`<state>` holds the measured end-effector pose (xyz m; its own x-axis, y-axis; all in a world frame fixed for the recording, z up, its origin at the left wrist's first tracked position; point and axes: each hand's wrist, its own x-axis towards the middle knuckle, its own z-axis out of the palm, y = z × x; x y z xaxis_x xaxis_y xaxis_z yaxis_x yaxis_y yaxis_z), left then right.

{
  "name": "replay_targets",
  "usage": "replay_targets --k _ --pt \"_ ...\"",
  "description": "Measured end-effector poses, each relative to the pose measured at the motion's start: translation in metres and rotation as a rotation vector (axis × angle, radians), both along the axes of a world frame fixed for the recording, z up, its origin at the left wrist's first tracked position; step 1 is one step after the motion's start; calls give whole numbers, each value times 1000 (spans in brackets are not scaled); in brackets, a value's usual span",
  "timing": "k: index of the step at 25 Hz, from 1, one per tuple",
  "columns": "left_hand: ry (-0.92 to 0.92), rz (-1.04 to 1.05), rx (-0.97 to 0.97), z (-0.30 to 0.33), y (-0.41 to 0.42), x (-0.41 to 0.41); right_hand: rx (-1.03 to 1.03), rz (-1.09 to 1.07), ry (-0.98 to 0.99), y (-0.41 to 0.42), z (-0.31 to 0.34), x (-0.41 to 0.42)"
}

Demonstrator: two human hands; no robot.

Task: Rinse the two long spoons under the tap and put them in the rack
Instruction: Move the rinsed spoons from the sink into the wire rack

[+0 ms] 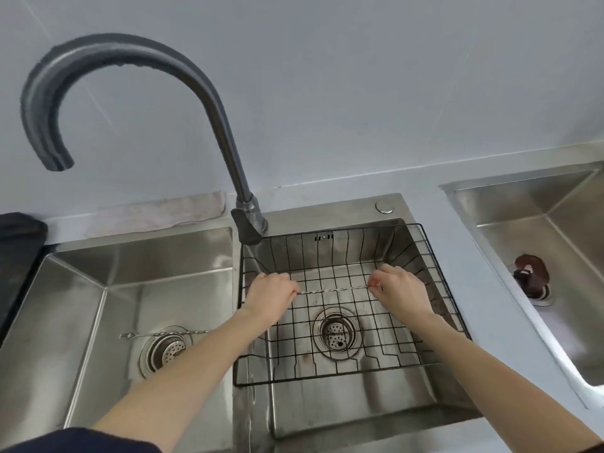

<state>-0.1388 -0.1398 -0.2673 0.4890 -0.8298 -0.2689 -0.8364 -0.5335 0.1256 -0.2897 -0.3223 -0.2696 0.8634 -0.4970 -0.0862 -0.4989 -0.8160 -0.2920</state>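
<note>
A thin, twisted long metal spoon (333, 290) is held level inside the black wire rack (439, 273) in the right basin. My left hand (269, 294) pinches its left end and my right hand (400, 289) pinches its right end. The second long spoon (163, 334) lies across the drain strainer in the left basin (81, 299), untouched. The tall dark curved tap (215, 119) rises behind the divider, its spout over the left basin; no water shows.
A folded cloth (160, 212) lies on the counter behind the left basin. A dark object (18, 246) stands at the far left. A separate sink (539, 237) at the right holds a brown drain stopper (529, 276).
</note>
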Motion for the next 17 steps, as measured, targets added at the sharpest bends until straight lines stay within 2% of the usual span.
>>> replay_targets --k 6,9,17 --pt "42 23 94 -31 -18 6 36 85 108 -14 -39 9" --pt "89 50 118 -36 -21 4 2 108 97 -15 -47 11" --pt "79 83 66 -35 -20 4 26 96 158 -11 -43 12"
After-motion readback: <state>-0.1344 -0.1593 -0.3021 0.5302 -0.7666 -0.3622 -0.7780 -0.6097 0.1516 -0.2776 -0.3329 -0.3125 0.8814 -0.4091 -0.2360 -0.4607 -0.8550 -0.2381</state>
